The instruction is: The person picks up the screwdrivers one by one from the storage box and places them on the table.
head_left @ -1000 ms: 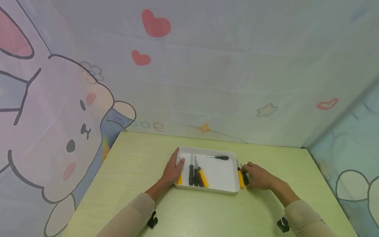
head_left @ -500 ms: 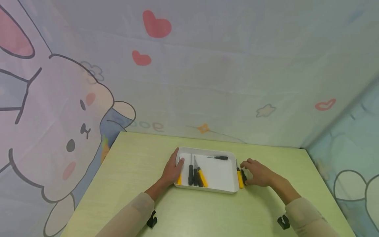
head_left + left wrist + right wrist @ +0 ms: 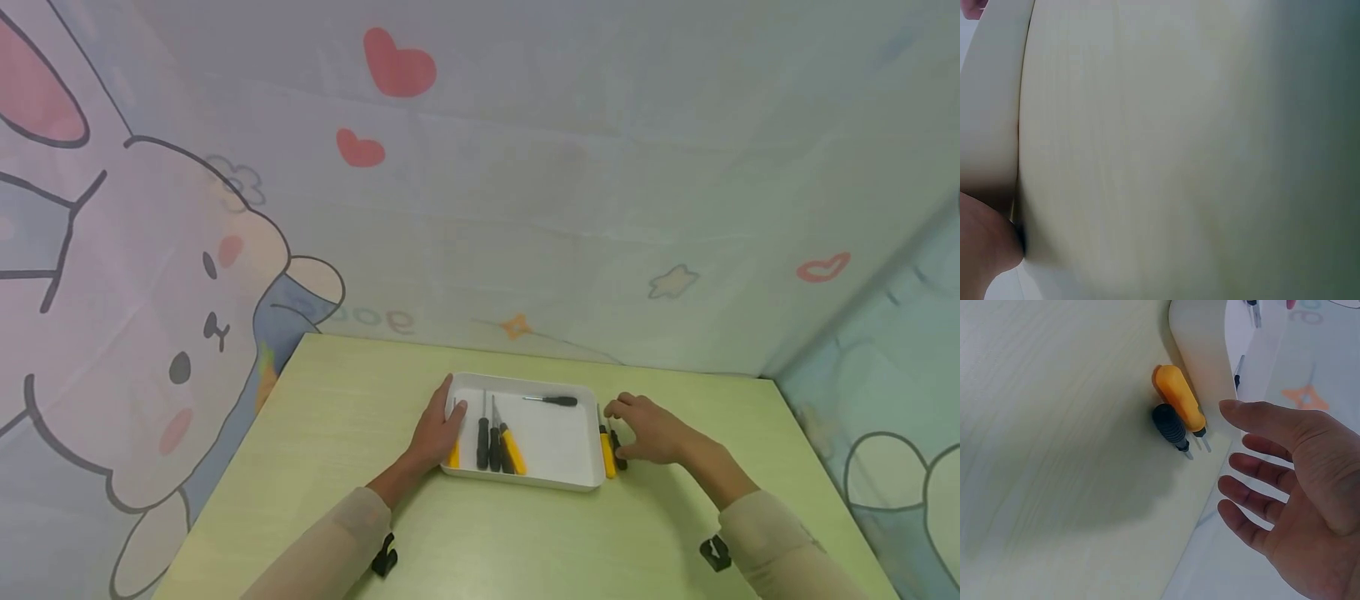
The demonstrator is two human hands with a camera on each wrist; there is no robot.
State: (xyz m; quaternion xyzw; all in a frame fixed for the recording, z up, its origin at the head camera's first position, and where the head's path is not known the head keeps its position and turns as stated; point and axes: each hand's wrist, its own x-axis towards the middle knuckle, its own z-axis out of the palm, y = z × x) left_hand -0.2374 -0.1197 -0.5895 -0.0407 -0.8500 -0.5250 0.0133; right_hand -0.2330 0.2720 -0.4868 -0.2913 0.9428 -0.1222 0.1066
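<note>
My left hand (image 3: pixel 437 429) grips the left wall of a shallow white tray (image 3: pixel 562 446), thumb over the rim. Inside the tray lie several screwdrivers: a black one (image 3: pixel 483 442) upright in view, a yellow one (image 3: pixel 513 452) slanting beside it, a small black one (image 3: pixel 561 401) along the far side. Just outside the tray's right wall, a yellow screwdriver (image 3: pixel 1179 397) and a black screwdriver (image 3: pixel 1169 425) lie side by side on the table. Above these my right hand (image 3: pixel 652 432) hovers, fingers apart and loosely bent. The right wrist view shows nothing between its fingers.
A pale green-yellow table (image 3: pixel 360 400) carries everything. Its far edge meets a printed cloth backdrop (image 3: pixel 525 208) with a rabbit and hearts. In the left wrist view, the tray's outer wall (image 3: pixel 991 112) runs along the left side.
My right hand has lifted slightly away from the black screwdriver and moved a little toward the far side, leaving its handle more visible. The left hand and tray have stayed put.
</note>
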